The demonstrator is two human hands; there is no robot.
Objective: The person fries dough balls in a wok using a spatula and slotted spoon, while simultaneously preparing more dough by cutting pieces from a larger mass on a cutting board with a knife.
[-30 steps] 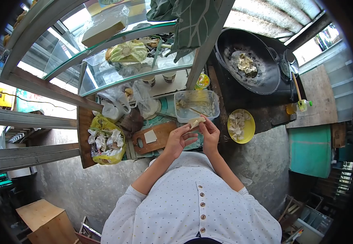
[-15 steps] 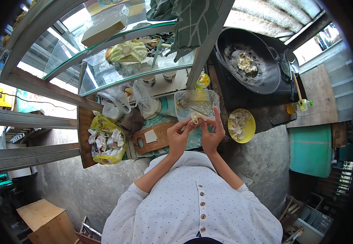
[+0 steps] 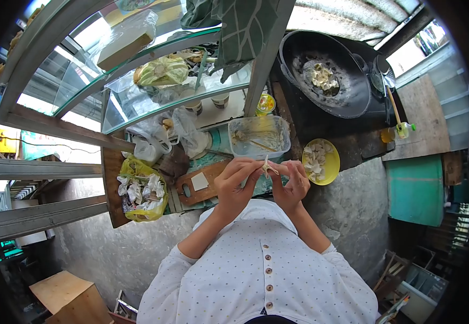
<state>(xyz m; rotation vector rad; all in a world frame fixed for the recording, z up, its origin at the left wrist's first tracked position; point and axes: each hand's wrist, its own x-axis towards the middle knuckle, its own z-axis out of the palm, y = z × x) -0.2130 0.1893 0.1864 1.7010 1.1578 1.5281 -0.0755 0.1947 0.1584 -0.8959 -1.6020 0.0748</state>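
A small pale folded dumpling (image 3: 267, 168) is pinched between the fingertips of my left hand (image 3: 237, 183) and my right hand (image 3: 293, 186), in front of my chest. Just beyond them sits a clear plastic tub (image 3: 286, 141) with filling residue and a thin stick (image 3: 263, 146) inside. Square pale wrappers (image 3: 199, 181) lie on a wooden cutting board (image 3: 213, 190), left of my left hand. Beside my right hand a yellow bowl (image 3: 332, 168) holds several folded dumplings (image 3: 314, 156).
A large black wok (image 3: 348, 65) with several dumplings is at the upper right. A glass case (image 3: 191, 100) with a cabbage (image 3: 163, 71) stands at the upper left. A yellow bag (image 3: 148, 213) of scraps lies at the left. An oil bottle (image 3: 402, 130) is at the right.
Both hands have moved slightly, and the dumpling between them looks more gathered. My right index finger, raised before, is now bent down toward it. The camera view has shifted a little.
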